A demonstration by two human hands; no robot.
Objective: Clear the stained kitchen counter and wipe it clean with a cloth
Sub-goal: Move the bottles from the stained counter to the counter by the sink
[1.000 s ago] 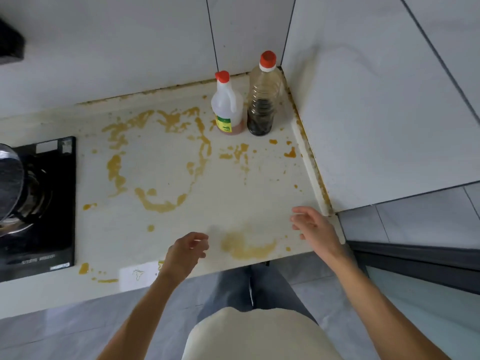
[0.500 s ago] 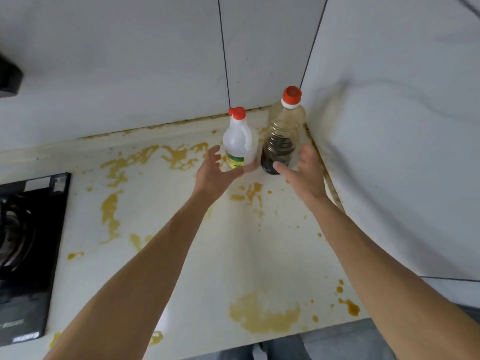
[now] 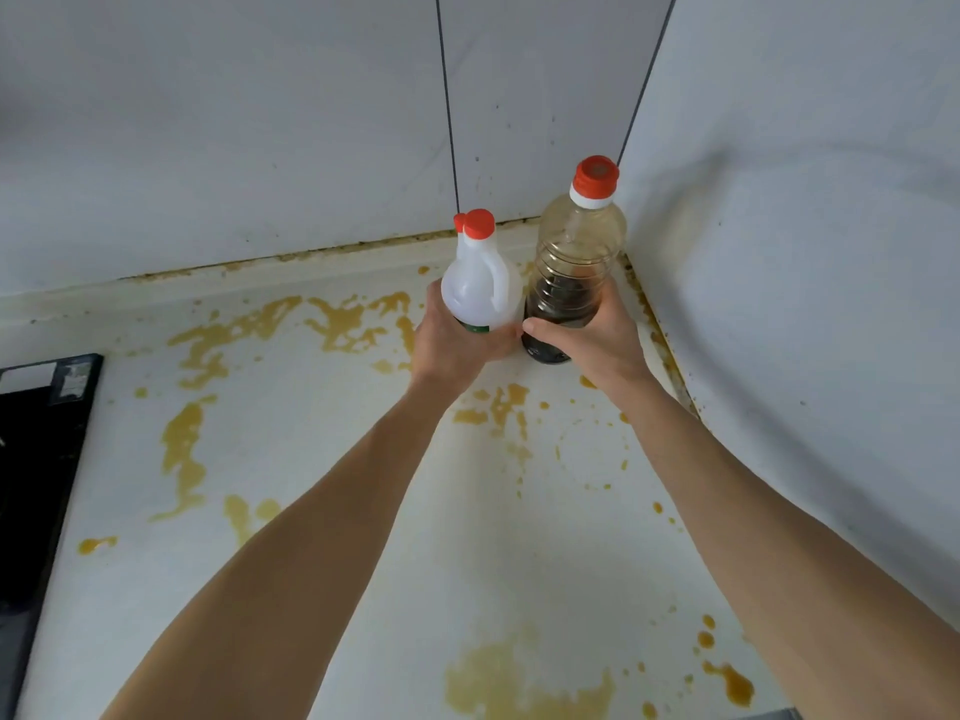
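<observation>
The pale counter (image 3: 363, 459) is streaked and spotted with yellow-brown stains (image 3: 182, 454). In its back right corner stand two bottles side by side. My left hand (image 3: 457, 345) grips the base of the white plastic bottle (image 3: 478, 288) with a red cap and a handle. My right hand (image 3: 597, 340) grips the lower part of the taller clear bottle (image 3: 576, 262), which has a red cap and dark liquid at the bottom. Whether either bottle is lifted off the counter cannot be told. No cloth is in view.
White tiled walls (image 3: 260, 122) close the counter at the back and on the right (image 3: 805, 252). A black stove top (image 3: 36, 459) lies at the left edge. A large stain pool (image 3: 524, 688) sits near the counter's front edge.
Both hands reached from the counter's front edge to the back corner. They were open just before the bottles half a second ago; now each one grips a bottle.
</observation>
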